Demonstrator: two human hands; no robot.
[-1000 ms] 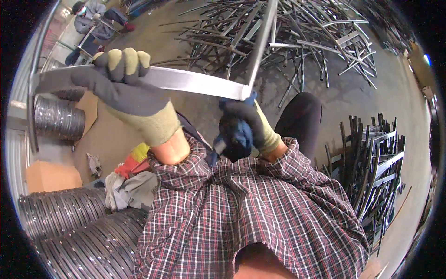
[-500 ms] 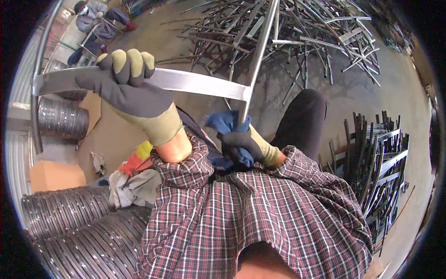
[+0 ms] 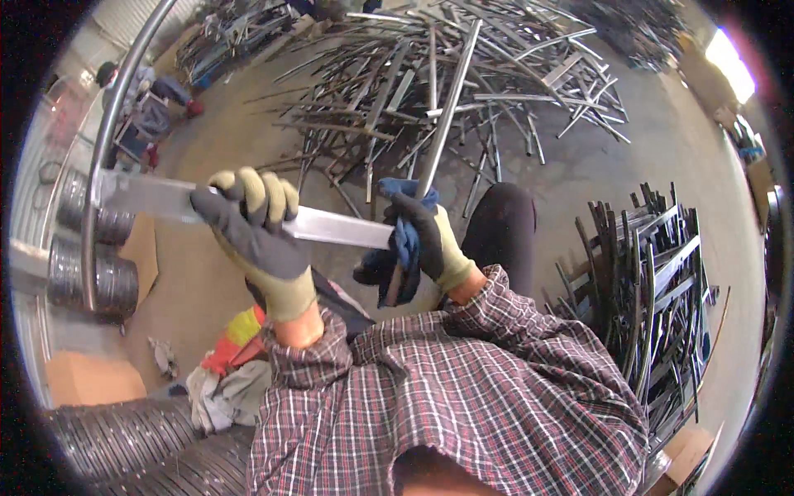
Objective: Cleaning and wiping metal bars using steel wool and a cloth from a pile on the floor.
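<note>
Left fingers (image 3: 248,194): curled over the top of a flat metal bar (image 3: 327,227), clenched on it, glove palm underneath. Left hand (image 3: 252,231) sits about mid-bar. The bar runs from a curved tube (image 3: 107,140) at far left across to a joint at centre.

Right fingers (image 3: 413,219): closed round a blue rag (image 3: 397,252), the rag pressed against a straight tube (image 3: 447,116) just where it meets the bar. Right hand (image 3: 426,244) is gloved, thumb side up.

Risks, as judged:
- The frame is borne only by the left grip. If that grip is loosened while the rag is pushed, the frame could swing or drop toward the knee (image 3: 504,223).
- The rag is worked right at the joint. A burr or sharp cut end there could snag the cloth or cut through the glove.
- The loose tail of the rag hangs below the hand and could catch on the bar end.
- A scrap pile (image 3: 463,91) lies on the floor at far centre and a rack of black frames (image 3: 653,289) stands at right; the long tube could be knocked against either if the frame is turned.

Pose: left forearm raised and reaching far-left, wrist bent over the bar. Right forearm shorter, elbow tucked, wrist cocked inward. Both plaid sleeves (image 3: 447,380) are pushed back to the wrists.

Another person (image 3: 141,107) is seen at far left, well apart.
</note>
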